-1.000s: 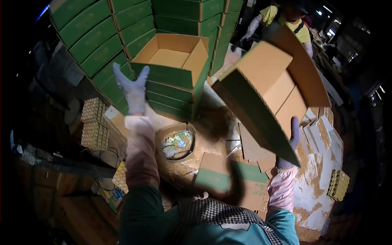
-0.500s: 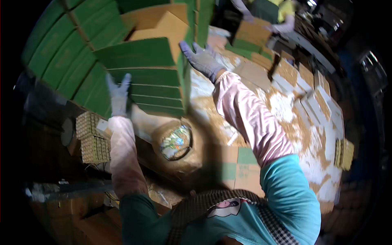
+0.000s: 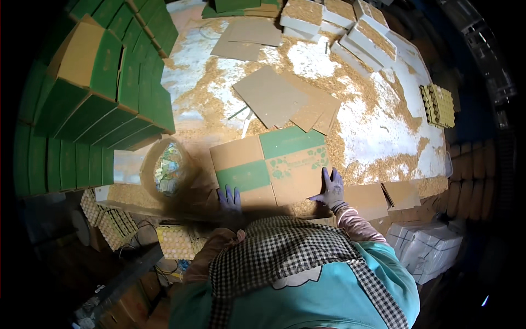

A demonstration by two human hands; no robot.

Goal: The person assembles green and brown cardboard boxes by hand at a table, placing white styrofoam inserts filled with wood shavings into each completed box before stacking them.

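A flattened brown-and-green cardboard box [image 3: 268, 167] lies on the worktable in front of me. My left hand [image 3: 230, 201], in a greyish-purple glove, is at its near left edge with the fingers stretched out. At the near right corner, my right hand [image 3: 331, 189] has its thumb and fingers spread, touching or very close to the cardboard. Neither hand grips anything. Just beyond the box are loose grey-brown cardboard sheets [image 3: 271, 97]. Left of it stands a round container [image 3: 143, 178] holding small colourful packets or scraps.
Green boxes [image 3: 104, 66] are stacked at the left. White trays [image 3: 370, 41] filled with sawdust-like material sit at the far right of the worktable [image 3: 356, 131]. Egg trays [image 3: 438, 107] lie at its right edge, more [image 3: 112, 225] at the left. A white wrapped package [image 3: 424, 247] stands lower right.
Both hands have left the green boxes at the left and come down to the flattened box near my body. My view has swung right; the other person is out of sight.
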